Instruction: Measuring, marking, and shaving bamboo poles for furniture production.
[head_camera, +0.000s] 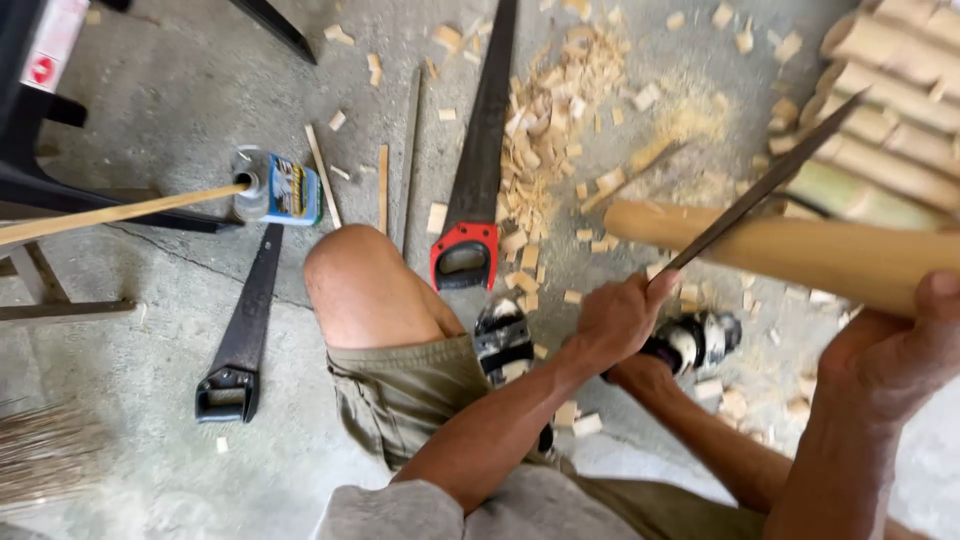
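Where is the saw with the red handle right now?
The red-handled saw lies on the concrete floor at centre, just beyond the person's bare knee, beside the pile of bamboo chips.

Tube (278, 188): lain on floor, upper left; blue-yellow label, grey cap. Sticker (48, 45): white-red, fixed on black frame, top-left corner.

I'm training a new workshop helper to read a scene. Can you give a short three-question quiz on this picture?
1. True or false: the long blade lies across the bamboo pole.
2. Which hand grips the blade's handle? A) the left hand B) the right hand
3. Fill in: the saw with the red handle lies on the floor beside a heap of wood ____.

Key: 1 true; 2 A; 3 chips.
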